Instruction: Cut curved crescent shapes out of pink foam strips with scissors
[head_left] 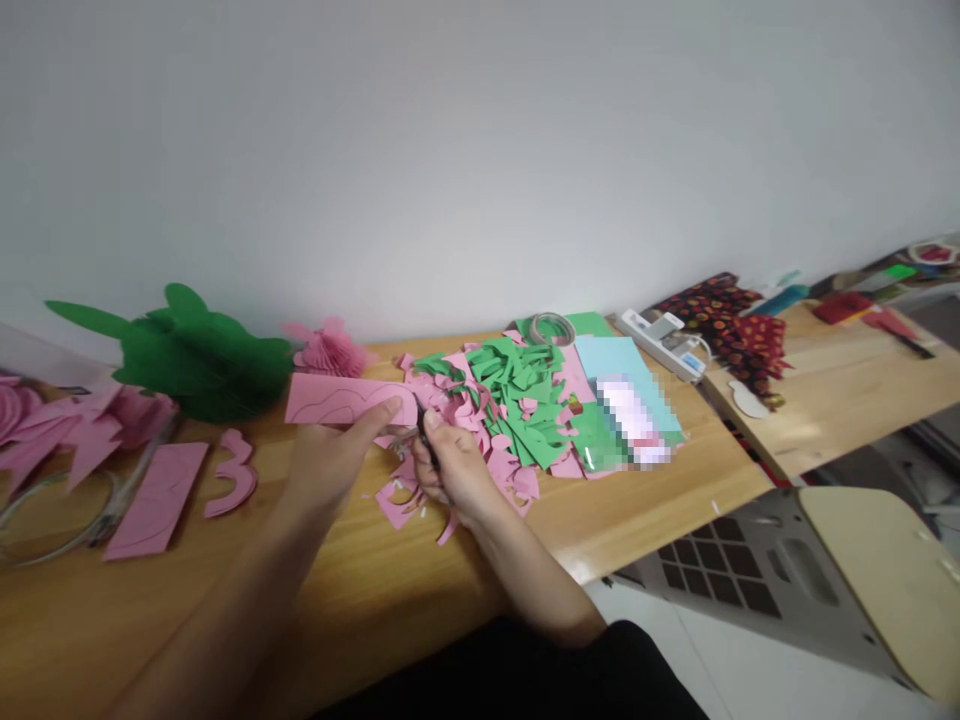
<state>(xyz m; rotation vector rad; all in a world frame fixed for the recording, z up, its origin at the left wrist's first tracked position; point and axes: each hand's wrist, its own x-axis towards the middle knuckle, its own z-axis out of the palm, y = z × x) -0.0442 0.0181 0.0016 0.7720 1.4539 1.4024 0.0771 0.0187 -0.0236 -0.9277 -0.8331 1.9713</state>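
A pink paper strip point(326, 396) with curved outlines drawn on it is held in my left hand point(341, 450), its thumb lying on the strip near the right end. My right hand point(456, 462) is closed round dark-handled scissors point(426, 430), which meet the strip's right end; their blades are mostly hidden. Pink and green paper scraps point(525, 400) are heaped just beyond and right of my hands. Another pink strip with drawn lines point(157, 500) and a wavy cut pink piece point(234, 475) lie to the left on the wooden table point(360, 590).
Green paper shapes point(202, 360) and pink folded paper point(334, 350) stand near the wall. A tape roll point(553, 329), light-blue paper point(611, 355), a blurred-out object point(634, 420) and a power strip point(664, 343) sit to the right. Clear tubing point(56, 515) is at left.
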